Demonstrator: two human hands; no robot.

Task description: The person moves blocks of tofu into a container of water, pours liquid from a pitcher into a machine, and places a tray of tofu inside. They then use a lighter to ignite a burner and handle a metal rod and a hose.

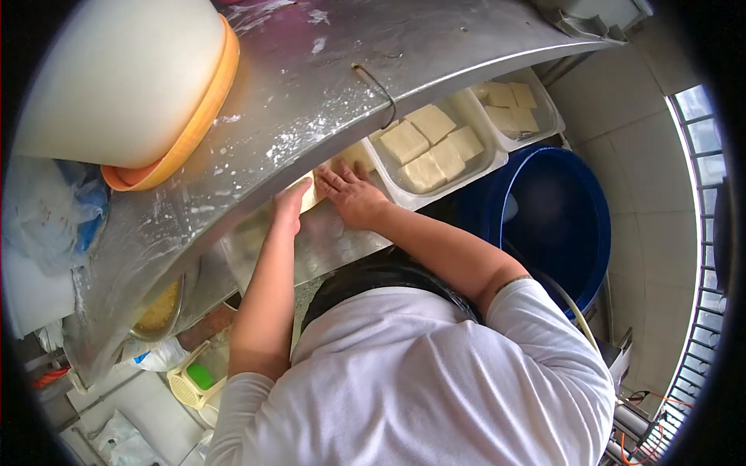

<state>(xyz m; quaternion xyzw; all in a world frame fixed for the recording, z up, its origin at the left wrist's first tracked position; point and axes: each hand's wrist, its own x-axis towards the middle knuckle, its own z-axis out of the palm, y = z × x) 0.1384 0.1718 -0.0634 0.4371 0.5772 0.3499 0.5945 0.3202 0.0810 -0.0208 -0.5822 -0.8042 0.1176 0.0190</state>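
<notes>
The left hand is at the block, its fingers hidden, so its grip can't be told. The right hand is open, fingers spread over pale pieces. From it, a tub of blocks sits at two o'clock, a blue barrel at three. The table edge runs just beyond at twelve.

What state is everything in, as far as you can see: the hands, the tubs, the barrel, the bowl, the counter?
Left hand: against a pale slab's side; grip unclear.
Right hand: fingers extended, beside the left hand.
Nearer tub of slabs: uncovered, holding pale slabs.
Farther tub of slabs: uncovered, also holding slabs.
Blue barrel: open-topped; contents unclear.
Metal bowl: uncovered, yellowish contents, partly hidden.
Metal counter: spotted with white residue.
</notes>
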